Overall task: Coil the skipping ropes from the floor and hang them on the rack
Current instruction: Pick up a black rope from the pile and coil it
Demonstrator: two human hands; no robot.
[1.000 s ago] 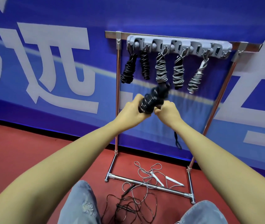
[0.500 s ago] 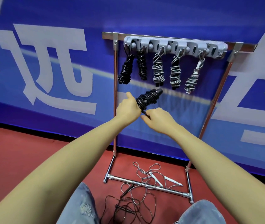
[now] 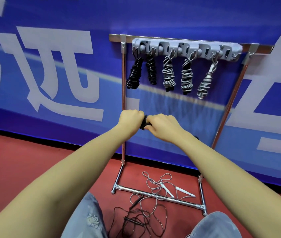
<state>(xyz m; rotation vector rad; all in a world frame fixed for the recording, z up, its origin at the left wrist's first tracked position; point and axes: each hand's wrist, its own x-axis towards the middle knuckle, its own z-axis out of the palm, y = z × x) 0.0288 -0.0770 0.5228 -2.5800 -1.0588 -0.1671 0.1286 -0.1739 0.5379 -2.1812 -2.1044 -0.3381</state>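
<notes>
A black coiled skipping rope [image 3: 144, 121] is held between both hands in front of the rack, mostly hidden by them. My left hand [image 3: 131, 118] grips its left end in a fist. My right hand [image 3: 162, 124] closes over its right part. The metal rack [image 3: 123, 100] carries a grey hook strip [image 3: 186, 49] with several coiled ropes hanging: two black ones [image 3: 150, 69] at the left and grey ones [image 3: 168, 73] to the right. On the floor lie a loose grey rope with white handles [image 3: 168, 188] and a loose black rope [image 3: 136, 219].
A blue banner wall [image 3: 50, 66] stands right behind the rack. The floor [image 3: 24, 165] is red. My knees in grey jeans [image 3: 88, 219] are at the bottom edge, close to the rack's base bar [image 3: 156, 197].
Both hands have dropped lower, away from the hooks, and drawn together over the black coil. The coil stuck up and right between them before; now it is almost covered.
</notes>
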